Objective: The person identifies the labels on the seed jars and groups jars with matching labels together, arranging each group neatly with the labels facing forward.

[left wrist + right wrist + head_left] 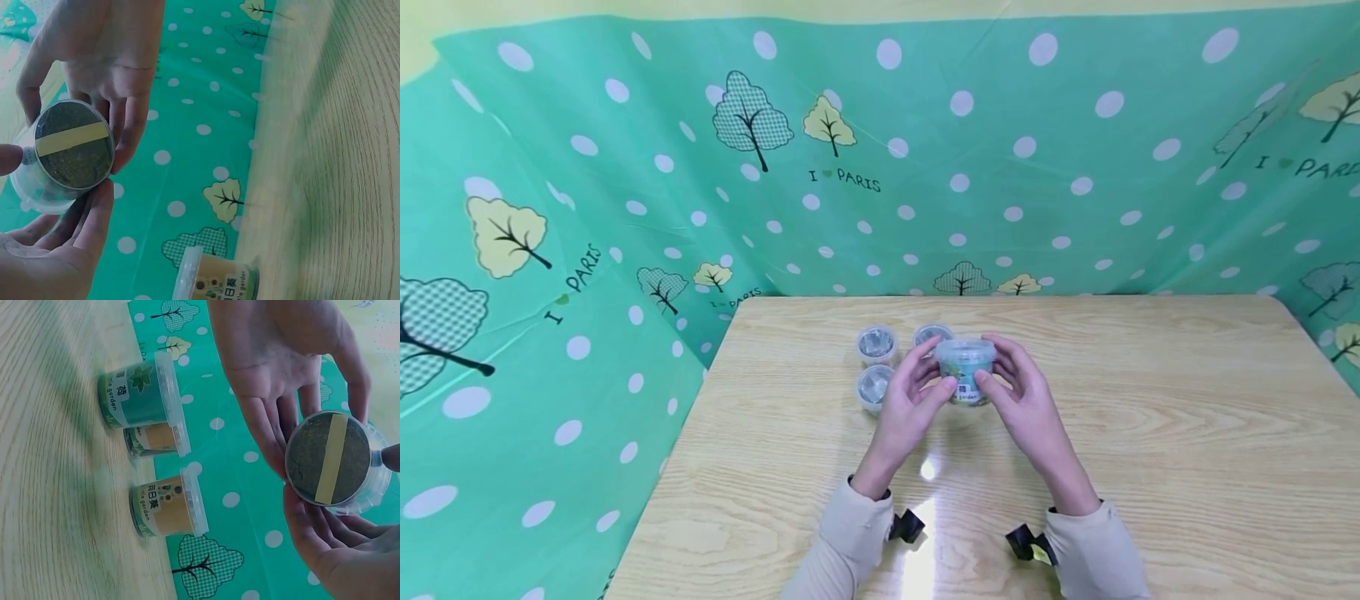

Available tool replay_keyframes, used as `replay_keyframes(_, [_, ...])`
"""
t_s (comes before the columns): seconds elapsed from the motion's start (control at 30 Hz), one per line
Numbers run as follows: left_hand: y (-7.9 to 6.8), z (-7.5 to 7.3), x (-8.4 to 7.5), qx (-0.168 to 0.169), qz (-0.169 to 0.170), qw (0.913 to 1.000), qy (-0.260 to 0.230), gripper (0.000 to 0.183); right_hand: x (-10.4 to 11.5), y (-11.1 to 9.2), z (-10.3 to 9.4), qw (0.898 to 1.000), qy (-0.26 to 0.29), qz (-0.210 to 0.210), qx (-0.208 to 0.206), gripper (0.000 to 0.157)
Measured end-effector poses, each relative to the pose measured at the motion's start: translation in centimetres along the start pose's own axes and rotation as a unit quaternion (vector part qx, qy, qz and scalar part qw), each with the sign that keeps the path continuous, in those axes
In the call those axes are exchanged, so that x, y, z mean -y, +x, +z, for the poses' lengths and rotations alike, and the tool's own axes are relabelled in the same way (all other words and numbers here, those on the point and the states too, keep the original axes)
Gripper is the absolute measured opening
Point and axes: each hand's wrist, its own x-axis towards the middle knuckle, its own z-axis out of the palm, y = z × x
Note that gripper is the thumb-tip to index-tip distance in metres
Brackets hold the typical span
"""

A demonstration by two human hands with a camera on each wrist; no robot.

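Observation:
A lidded clear plastic cup (966, 367) with a teal printed label is held up over the table, lid upward. My left hand (910, 404) grips its left side and my right hand (1022, 404) its right side, both thumbs on the front. Seen from below, the cup's base (75, 159) is dark with a pale yellow strip across it. In the right wrist view my left hand (275, 369) is above the cup and my right hand (350, 556) below it. The fingers behind the cup are partly hidden.
Three more lidded cups stand on the table: one at the back left (877, 343), one nearer (872, 385), partly behind my left hand, and one behind the held cup (931, 333). One label is green (137, 394); an orange one (165, 509) shows too. A patterned green cloth (925, 208) hangs around.

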Motion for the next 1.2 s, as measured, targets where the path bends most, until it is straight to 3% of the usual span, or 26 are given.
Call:
replay_keyframes(0.3, [-0.11, -0.08, 0.2, -0.02, 0.008, 0.9997, 0.007, 0.059, 0.28, -0.23, -0.62, 0.999, -0.024, 0.029, 0.011, 0.06])
replay_keyframes(0.77, [-0.13, 0.02, 0.15, -0.044, 0.009, 0.9989, 0.012, 0.061, 0.34, -0.11, -0.64, 0.999, -0.044, 0.027, 0.004, 0.055])
replay_keyframes(1.2, [-0.19, -0.18, -0.07, -0.04, -0.009, 0.999, 0.016, 0.052, 0.23, -0.17, -0.92, 0.998, -0.052, 0.029, 0.013, 0.056])
